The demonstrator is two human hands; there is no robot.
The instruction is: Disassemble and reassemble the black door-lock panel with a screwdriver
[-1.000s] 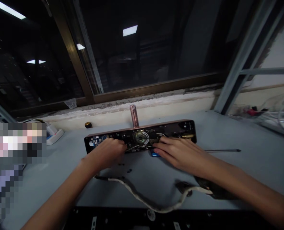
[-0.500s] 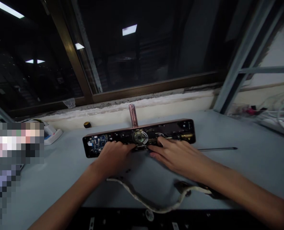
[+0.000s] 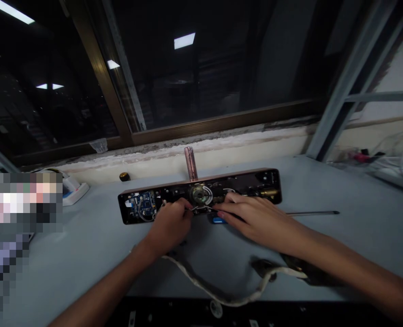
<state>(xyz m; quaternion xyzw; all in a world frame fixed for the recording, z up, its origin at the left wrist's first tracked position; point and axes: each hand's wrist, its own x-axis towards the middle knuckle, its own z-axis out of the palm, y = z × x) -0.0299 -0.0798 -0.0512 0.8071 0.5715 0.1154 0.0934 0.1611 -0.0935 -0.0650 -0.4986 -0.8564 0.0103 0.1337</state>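
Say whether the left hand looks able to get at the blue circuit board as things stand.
Probably yes: the left hand is close beside the blue circuit board, which lies largely uncovered in the open housing.

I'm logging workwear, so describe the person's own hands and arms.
Both the left hand and the right hand are bare, without gloves. The left forearm and right forearm show no sleeve as far as the picture reaches, and no watch or bracelet is visible. No rings or markings can be made out in the dim light.
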